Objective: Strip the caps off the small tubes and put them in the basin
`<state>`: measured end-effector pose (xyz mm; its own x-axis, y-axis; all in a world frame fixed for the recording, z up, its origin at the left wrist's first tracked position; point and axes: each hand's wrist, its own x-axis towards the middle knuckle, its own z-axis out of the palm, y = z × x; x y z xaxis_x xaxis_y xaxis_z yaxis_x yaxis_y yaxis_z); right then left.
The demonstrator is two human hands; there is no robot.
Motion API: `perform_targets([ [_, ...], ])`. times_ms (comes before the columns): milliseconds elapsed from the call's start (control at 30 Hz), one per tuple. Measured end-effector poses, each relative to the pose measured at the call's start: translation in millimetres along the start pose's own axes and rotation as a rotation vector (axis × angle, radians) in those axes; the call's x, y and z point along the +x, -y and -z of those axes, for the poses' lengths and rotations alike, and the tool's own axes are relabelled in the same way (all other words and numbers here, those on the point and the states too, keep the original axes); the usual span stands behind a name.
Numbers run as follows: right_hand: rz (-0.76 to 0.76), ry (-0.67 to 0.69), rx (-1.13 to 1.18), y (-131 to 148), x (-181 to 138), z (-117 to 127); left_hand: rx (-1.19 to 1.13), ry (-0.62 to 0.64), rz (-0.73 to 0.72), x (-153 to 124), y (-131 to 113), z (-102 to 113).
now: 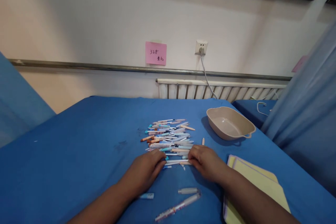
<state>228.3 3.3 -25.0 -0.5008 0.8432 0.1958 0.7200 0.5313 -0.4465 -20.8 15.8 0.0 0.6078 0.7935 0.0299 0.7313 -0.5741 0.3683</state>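
Observation:
A heap of pens (pixel 170 138), white, pale blue, pink and orange, lies mostly crosswise on the blue cloth. At its near edge, my left hand (pixel 148 166) has its thumb and fingers closed at the left ends of a few slim white pens (pixel 176 161). My right hand (pixel 206 161) pinches the right ends of the same pens. Both sets of fingertips are partly hidden, so the exact number held is unclear. Closer to me lie a clear patterned pen (pixel 178 207), a short whitish pen piece (pixel 188 190) and a light-blue piece (pixel 147 195) partly behind my left wrist.
A beige plastic basin (pixel 231 123) stands at the back right. Under my right forearm are yellow cloths (pixel 258 178) with purple edging. Blue cloth (pixel 86 147) covers the table. Behind it are a radiator (pixel 189 90), a plugged socket (pixel 201 47) and a blue curtain (pixel 309 112) at right.

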Motion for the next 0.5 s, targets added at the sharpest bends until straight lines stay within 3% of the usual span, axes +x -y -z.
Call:
perform_targets([
  [200,-0.005,-0.004,0.03,10,-7,12,-0.006,0.044,-0.041,-3,-6,-1],
  [333,0.187,0.177,0.148,35,-16,7,-0.019,0.003,-0.078,-4,-8,-5],
  [433,0.305,0.279,0.029,50,-21,0,-0.035,-0.012,-0.072,-3,-9,-4],
  [500,0.307,0.285,-0.062,56,-21,-1,-0.044,-0.009,-0.075,-3,-10,-4],
])
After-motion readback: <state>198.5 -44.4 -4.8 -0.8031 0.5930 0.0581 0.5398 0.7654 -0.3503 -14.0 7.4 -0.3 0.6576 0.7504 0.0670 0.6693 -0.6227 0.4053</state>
